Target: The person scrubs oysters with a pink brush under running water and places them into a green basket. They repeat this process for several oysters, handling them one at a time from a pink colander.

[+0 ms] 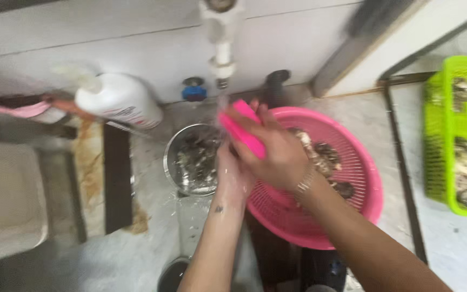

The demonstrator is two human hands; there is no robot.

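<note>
My right hand grips a bright pink scrubbing brush under a white tap from which water runs. My left hand lies beneath it, mostly hidden by the right hand, fingers curled around something I cannot make out. Both hands hover between a steel bowl holding dark shells and a pink plastic colander with several oysters in it.
A white bottle lies tilted at the back left by the wall. A green plastic crate with more oysters stands at the right. A blue valve sits on the wall. The stone floor is wet.
</note>
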